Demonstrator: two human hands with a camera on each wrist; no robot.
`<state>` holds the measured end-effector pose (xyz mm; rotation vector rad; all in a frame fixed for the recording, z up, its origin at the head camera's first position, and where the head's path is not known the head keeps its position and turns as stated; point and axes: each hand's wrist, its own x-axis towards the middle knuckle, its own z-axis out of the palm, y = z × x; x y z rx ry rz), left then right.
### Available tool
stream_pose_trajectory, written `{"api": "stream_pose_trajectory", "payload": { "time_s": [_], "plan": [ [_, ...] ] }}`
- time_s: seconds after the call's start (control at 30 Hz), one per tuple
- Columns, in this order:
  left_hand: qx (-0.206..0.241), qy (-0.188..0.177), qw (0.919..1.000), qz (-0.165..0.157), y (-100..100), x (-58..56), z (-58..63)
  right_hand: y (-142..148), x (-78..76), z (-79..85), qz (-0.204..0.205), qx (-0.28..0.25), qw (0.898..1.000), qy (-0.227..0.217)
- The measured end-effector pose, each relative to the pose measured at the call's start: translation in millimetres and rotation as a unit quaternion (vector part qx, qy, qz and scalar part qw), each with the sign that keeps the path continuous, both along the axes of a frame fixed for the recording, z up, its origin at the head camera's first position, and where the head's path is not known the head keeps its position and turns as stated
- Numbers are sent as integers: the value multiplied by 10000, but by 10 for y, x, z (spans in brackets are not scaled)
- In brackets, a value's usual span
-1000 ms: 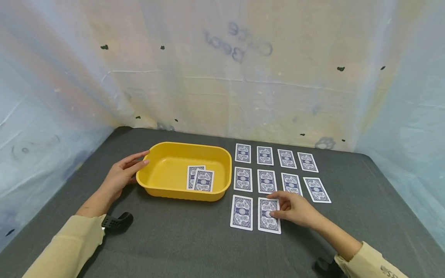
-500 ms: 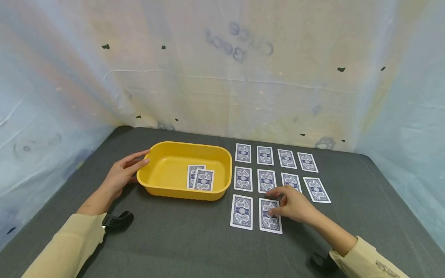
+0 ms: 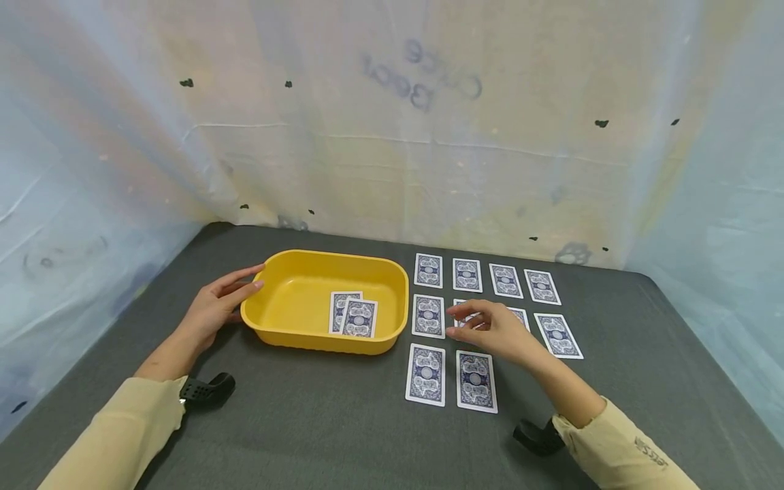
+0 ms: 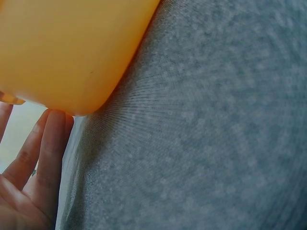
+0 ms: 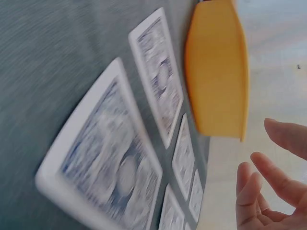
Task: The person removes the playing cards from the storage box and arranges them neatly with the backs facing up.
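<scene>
My left hand (image 3: 214,303) rests against the left end of a yellow plastic tray (image 3: 288,339), its fingers fairly straight. In the left wrist view, fingertips (image 4: 56,117) touch the tray's outer wall. My right hand (image 3: 493,330) hovers over the middle row of playing cards, thumb and fingers apart with nothing between them. It partly hides two face-down cards there. Two blue-backed cards (image 3: 358,318) overlap inside the tray. Nearest my body lie two more cards, a left one (image 3: 425,374) and a right one (image 3: 476,381).
Several other face-down cards lie in rows, including a back-row card (image 3: 428,270) and a right-hand card (image 3: 558,335). Dark grey cloth (image 3: 343,422) covers the table. A pale plastic sheet (image 3: 392,170) hangs behind it and along both sides.
My right hand has lifted off the front-row right card and moved up and left over the middle row. That card shifted slightly right. My left hand and the tray stay in place.
</scene>
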<state>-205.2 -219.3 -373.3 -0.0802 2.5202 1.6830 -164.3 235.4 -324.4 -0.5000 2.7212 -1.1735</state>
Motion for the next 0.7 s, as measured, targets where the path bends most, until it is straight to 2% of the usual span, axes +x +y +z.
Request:
{"api": "stream_pose_trajectory", "payload": {
  "time_s": [0.2,0.4,0.7],
  "plan": [
    [-22,-29,10000,47,1,3,6,-169,-50,36,201,-485,9986,-64],
    [61,-52,10000,46,-1,21,11,-362,-110,108,309,-629,9974,-166],
    [51,-36,9999,85,8,14,-1,-719,-216,183,176,-887,9952,-375]
  ]
}}
